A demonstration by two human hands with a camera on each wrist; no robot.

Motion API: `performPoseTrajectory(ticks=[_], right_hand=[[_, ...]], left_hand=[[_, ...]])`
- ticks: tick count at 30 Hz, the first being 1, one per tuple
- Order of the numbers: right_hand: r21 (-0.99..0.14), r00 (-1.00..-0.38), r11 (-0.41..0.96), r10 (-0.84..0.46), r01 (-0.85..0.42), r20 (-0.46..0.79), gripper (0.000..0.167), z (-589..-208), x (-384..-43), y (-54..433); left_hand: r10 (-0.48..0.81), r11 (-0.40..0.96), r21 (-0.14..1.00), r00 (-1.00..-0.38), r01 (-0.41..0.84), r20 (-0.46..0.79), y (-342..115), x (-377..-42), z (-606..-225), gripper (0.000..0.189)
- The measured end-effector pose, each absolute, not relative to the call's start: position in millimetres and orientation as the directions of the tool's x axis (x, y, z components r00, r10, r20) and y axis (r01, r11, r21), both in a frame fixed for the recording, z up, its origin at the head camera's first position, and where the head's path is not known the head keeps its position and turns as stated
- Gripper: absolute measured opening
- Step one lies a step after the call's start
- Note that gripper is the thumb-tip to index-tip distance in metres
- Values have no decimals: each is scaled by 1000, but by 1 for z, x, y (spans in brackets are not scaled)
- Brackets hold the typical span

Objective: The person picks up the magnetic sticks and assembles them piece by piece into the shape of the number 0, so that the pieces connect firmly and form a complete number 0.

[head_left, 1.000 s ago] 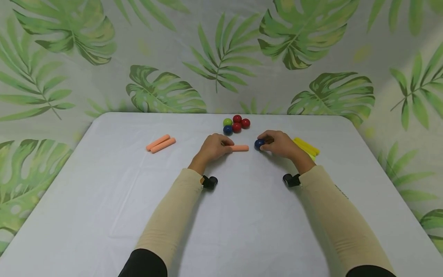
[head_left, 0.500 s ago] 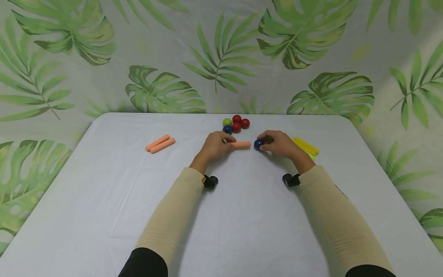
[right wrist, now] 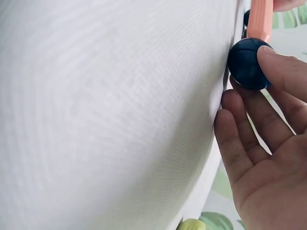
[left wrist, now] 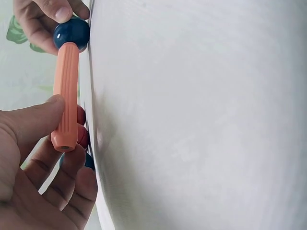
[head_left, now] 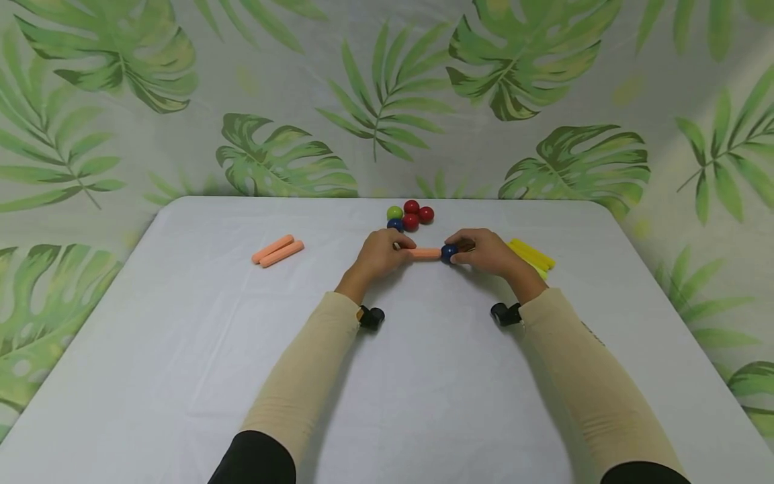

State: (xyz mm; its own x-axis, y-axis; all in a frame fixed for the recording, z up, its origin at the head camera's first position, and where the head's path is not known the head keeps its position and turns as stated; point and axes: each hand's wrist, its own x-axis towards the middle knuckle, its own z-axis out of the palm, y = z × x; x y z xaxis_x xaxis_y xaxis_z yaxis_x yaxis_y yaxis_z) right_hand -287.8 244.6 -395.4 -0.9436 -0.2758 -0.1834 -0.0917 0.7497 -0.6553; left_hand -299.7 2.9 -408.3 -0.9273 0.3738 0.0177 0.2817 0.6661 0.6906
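My left hand (head_left: 379, 254) pinches an orange ridged stick (left wrist: 67, 91) between thumb and fingers, near one end. A small dark spot shows in the stick's near end face. In my right hand (head_left: 488, 253), thumb and fingers grip a dark blue ball (right wrist: 249, 63). The stick's far end meets the ball, and the two line up in a row in the head view. Both hands are low over the white table, toward its far side. Part of the ball is hidden behind the right fingers.
Beyond the hands sits a cluster of red balls (head_left: 411, 222), a green ball (head_left: 395, 213) and another blue ball (head_left: 395, 224). Two orange sticks (head_left: 281, 254) lie at left. Yellow sticks (head_left: 532, 254) lie beside the right wrist, on the white table (head_left: 423, 390).
The left hand has moved slightly right with the orange stick, closing the gap to the blue ball. The right hand has stayed almost in place, still gripping the ball.
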Motion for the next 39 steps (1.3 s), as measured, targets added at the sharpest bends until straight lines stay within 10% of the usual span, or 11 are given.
performPoseTrajectory(ticks=[21,39], right_hand=[[-680,-946,729,-267,-75,-182,34,-397,-288,246],[-689,-947,721,-265,-68,-184,34,-401,-291,248]], left_hand=[[350,668,704,-937,243,-9,-16,-305,-391,26],[480,834,344,-875,432,-65,-33,-342,-390,49]])
